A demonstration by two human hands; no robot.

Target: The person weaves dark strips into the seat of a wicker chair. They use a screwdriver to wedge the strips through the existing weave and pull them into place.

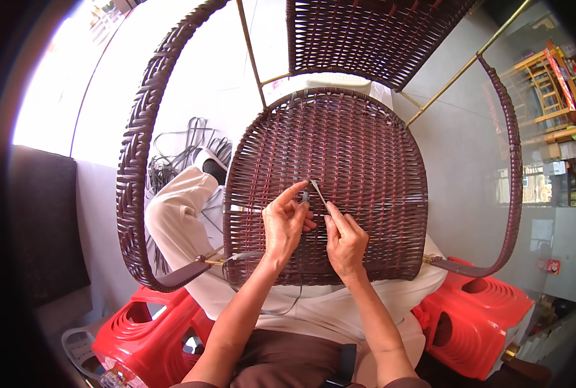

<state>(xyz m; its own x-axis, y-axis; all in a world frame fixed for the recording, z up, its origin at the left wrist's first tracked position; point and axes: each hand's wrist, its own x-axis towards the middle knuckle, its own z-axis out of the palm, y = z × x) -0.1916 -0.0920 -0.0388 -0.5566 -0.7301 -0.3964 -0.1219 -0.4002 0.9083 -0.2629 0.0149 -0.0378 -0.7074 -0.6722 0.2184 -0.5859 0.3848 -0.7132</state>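
Observation:
A brown and reddish woven chair seat (327, 136) lies across the person's lap. My left hand (285, 226) rests over its middle, index finger extended, thumb bent at a short grey strip (305, 194) that it pinches. My right hand (345, 242) is closed on a slim, pale, flat-tipped tool (319, 192), its tip at the weave beside my left index fingertip. A loose grey strip (249, 254) hangs at the seat's lower left.
The chair's looped arms (136, 161) (513, 161) and woven back (372, 39) surround the seat. Red plastic stools (129, 349) (479, 297) stand either side. A heap of grey strips (181, 139) lies left, a dark panel (49, 226) far left, wooden furniture (546, 97) far right.

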